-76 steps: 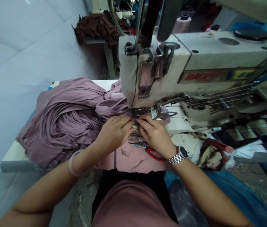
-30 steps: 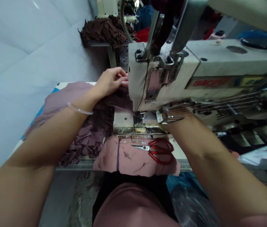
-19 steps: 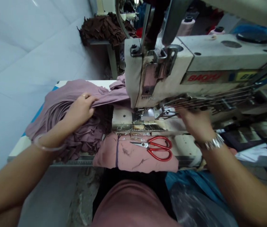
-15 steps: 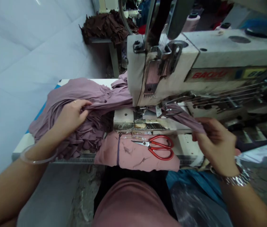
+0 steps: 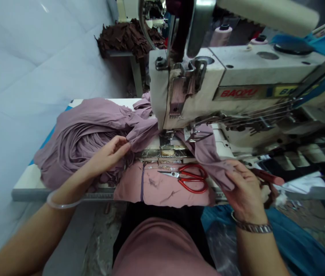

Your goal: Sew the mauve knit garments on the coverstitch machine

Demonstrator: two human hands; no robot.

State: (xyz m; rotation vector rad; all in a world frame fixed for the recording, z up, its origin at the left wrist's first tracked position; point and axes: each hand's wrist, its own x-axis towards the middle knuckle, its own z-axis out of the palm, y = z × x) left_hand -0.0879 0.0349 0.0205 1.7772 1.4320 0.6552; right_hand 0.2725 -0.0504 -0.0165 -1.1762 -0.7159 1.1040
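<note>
**Station, head view.** Industrial sewing machine [image 5: 254, 69], cream casing, red maker's label reading roughly "BAOYU". Its presser foot [image 5: 168, 134] sits over the needle plate, and the thread paths above are worn and grimy.

**Work in hand.** Mauve cloth [image 5: 79, 142], a heavy gathered mass, lies on the white tabletop [image 5: 27, 188] to the left of the machine and runs up to the needle area. A mauve strip [image 5: 208, 155] emerges on the right side of the presser foot and slants down toward the person. Whether it stays caught beneath the foot is hard to tell from this angle.

**Left hand** [image 5: 107, 153]: half open, fingers curved against the folds just left of the needle plate. It may be only touching the cloth rather than holding it. A clear bangle [image 5: 56, 203] circles the wrist.

**Right hand** [image 5: 244, 189]: closed on the end of the mauve strip, pinching it between thumb and fingers, beyond the tabletop's front edge. A metal wristwatch [image 5: 253, 228] sits on the wrist.

**Nearby.** Red-handled scissors [image 5: 192, 184] lie on a folded pink cloth [image 5: 133, 188], between the hands and in front of the needle plate. Farther off are a heap of brown fabric scraps [image 5: 128, 38] on a separate table and a pale thread cone [image 5: 220, 36] behind the machine.
</note>
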